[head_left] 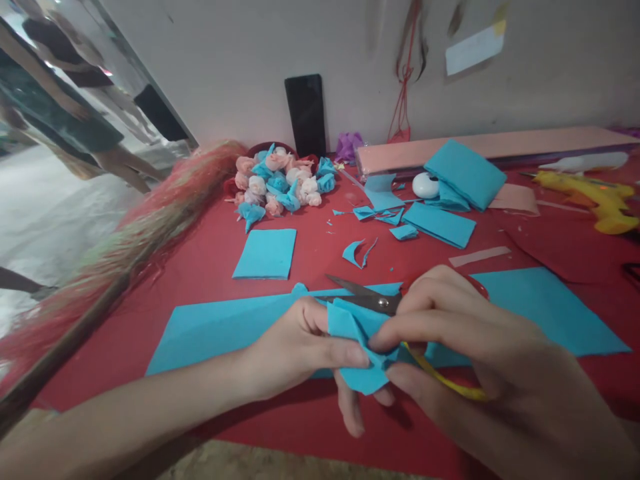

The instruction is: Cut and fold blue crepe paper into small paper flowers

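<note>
A small piece of blue crepe paper [350, 327], creased and partly folded, is held between my two hands above the table. My left hand [300, 340] grips its left side, thumb on top and fingers beneath. The thumb and fingertips of my right hand [465, 340] pinch its right edge. Scissors [363, 293] with dark blades, partly open, show just behind the paper; my right hand covers most of their handles. Whether that hand also holds them, I cannot tell. Beneath my hands, a large blue sheet [210, 330] lies on the red table.
Pink, white and blue paper flowers [280, 180] are heaped at the back, before a leaning phone [306, 113]. Blue scraps [354, 253] and folded blue paper [465, 175] lie beyond my hands. A yellow glue gun [590, 193] sits far right; a broom [135, 260] leans left. People [65, 100] stand beyond.
</note>
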A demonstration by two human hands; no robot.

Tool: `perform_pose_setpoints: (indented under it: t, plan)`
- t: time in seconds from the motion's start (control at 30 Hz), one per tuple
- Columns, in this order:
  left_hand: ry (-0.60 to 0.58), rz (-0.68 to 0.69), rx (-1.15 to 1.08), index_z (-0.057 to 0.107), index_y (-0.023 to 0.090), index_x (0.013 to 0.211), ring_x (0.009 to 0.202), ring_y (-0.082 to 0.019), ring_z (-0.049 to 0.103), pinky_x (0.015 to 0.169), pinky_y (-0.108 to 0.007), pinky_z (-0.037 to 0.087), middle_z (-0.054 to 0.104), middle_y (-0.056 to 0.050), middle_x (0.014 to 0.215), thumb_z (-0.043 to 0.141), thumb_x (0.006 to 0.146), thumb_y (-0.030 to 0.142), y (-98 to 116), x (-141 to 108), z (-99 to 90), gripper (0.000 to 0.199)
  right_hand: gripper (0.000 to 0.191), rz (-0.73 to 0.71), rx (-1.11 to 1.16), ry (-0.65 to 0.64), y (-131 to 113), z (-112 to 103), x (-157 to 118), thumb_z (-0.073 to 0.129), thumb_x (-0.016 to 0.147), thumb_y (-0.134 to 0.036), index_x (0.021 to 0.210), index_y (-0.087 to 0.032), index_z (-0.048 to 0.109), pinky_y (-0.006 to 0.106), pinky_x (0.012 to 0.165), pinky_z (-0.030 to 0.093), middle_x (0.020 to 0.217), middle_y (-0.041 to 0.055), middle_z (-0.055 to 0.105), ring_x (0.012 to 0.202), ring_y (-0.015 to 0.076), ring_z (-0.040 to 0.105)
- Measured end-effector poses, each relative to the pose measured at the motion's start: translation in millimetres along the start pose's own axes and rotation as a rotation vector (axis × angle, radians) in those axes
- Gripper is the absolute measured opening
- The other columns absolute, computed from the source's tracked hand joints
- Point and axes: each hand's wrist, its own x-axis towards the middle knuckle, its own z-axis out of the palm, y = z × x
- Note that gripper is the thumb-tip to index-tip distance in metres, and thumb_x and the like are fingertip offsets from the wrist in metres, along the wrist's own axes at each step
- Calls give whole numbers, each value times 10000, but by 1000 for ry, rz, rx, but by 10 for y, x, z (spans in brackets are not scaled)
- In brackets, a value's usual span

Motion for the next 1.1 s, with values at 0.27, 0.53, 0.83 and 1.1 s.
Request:
perform_pose_setpoints:
  t: [0.27, 0.53, 0.83, 1.1]
  plan:
    - [41, -9, 111, 713, 112, 750, 409, -94, 622, 538, -172, 487, 689, 0, 583, 695, 748, 294, 41, 20, -3, 183, 160, 6, -44, -51, -38, 16, 9, 613, 716, -93, 807, -218, 572, 192, 699, 444, 697, -75, 553, 653, 66, 510]
    - [224, 76, 257, 708, 120, 712, 478, -89, 586, 458, -173, 463, 649, -23, 648, 719, 694, 396, -24, 2, 45, 277, 235, 60, -38, -48, -13, 60, -28, 576, 695, -59, 860, -225, 567, 178, 707, 450, 685, -82, 561, 627, 63, 521]
    - [206, 175, 323, 745, 185, 669, 705, -114, 600, 587, -184, 493, 645, -18, 741, 724, 707, 336, -34, 25, 38, 157, 284, 59, -46, 31, -10, 85, -55, 523, 663, -20, 851, -226, 577, 123, 660, 447, 674, -91, 558, 615, 46, 523]
    - [188, 156, 374, 743, 188, 676, 729, -135, 574, 711, -261, 468, 643, -17, 726, 744, 691, 301, -11, 15, 51, 114, 256, 87, -53, 81, 2, 79, -73, 531, 675, -41, 835, -230, 591, 122, 711, 459, 691, -84, 556, 617, 41, 540]
